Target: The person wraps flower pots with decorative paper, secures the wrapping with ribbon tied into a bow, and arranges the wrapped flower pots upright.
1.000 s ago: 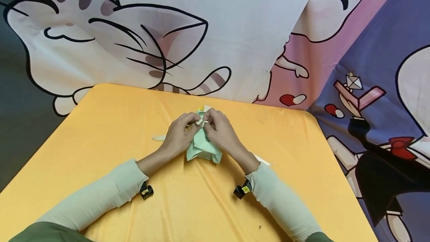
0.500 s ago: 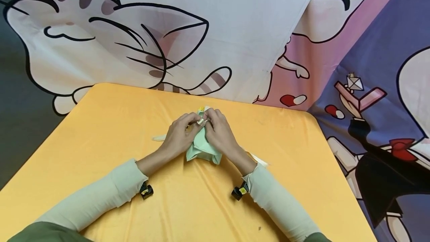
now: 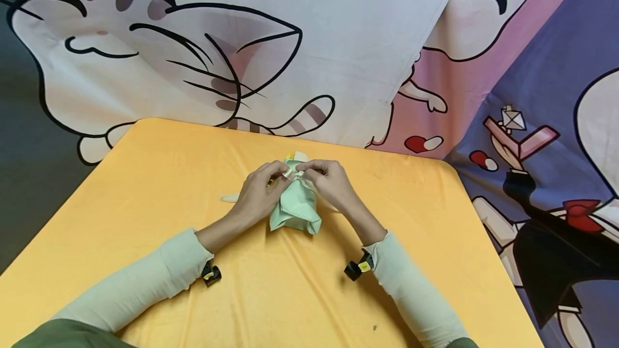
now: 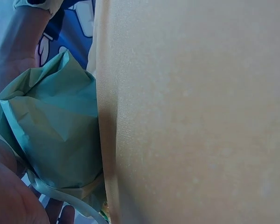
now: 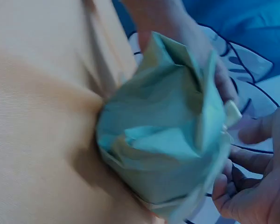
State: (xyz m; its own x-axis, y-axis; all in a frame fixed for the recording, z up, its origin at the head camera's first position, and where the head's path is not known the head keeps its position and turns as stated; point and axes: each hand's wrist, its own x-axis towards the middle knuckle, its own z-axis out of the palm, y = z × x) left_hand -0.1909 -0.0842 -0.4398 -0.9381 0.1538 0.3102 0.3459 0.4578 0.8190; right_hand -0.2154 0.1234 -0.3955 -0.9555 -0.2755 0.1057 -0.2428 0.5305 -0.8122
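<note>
A mint-green paper wrap [image 3: 296,209], gathered at a narrow neck, sits on the yellow cloth in the head view. A pale ribbon [image 3: 296,174] goes round that neck, and a bit of yellow [image 3: 290,156] shows beyond it. My left hand [image 3: 259,191] pinches the ribbon on the left side of the neck. From the right, my right hand [image 3: 332,184] holds the ribbon with thumb and fingertips. The right wrist view has the folded wrap [image 5: 163,126] large, with the right hand [image 5: 256,177] curled beside the ribbon. The left wrist view catches the ribbon [image 4: 60,195] along the wrap's edge.
A yellow cloth [image 3: 193,176] covers the table, with slight creases. One pale ribbon end [image 3: 229,198] lies left of the left hand. Behind the table hangs a white curtain [image 3: 362,26] printed with a cartoon cat, and a blue-purple one [image 3: 546,58] hangs at the right.
My right hand has drawn slightly to the right and its wrist has turned outward, showing more of the ribbon and neck. The left hand stays about where it was.
</note>
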